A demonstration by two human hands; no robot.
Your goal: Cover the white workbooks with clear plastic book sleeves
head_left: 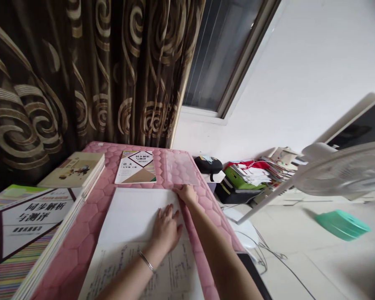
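A large white sheet (128, 212) lies on a pink quilted table cover (96, 200), over a printed paper (118, 266) nearer to me. My left hand (166, 228), with a thin bracelet on its wrist, rests flat on the sheet, fingers spread. My right hand (186, 193) reaches further and its fingers curl over the sheet's far right corner. A workbook (136, 167) with a diamond-shaped title panel lies beyond the sheet.
Stacks of books (28, 225) and a second pile (76, 168) sit at the left. A patterned brown curtain (81, 71) hangs behind. To the right stand a white fan (340, 171), a green lid (342, 224) on the floor, cables and cluttered papers (256, 173).
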